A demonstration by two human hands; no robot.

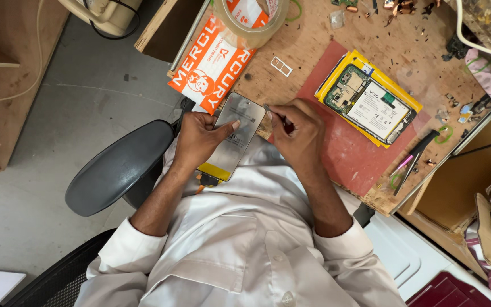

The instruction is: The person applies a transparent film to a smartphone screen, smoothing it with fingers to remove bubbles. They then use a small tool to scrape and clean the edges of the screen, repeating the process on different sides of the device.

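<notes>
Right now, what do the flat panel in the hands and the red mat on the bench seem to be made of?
The flat panel looks like thin metal, brushed grey with a dull sheen; a yellow film covers its lower end. The left hand holds it while the right hand works a thin tool at its top edge. The red mat looks like matte rubber or silicone, scuffed and without shine; I cannot tell which.

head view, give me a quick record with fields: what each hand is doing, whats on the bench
left hand: left hand holds a silver phone panel, thumb on its face
right hand: right hand pinches a thin metal tool at the panel's top edge
bench: opened phone on yellow packets, red mat, tweezers, tape roll, orange packet
seat: grey chair
</notes>
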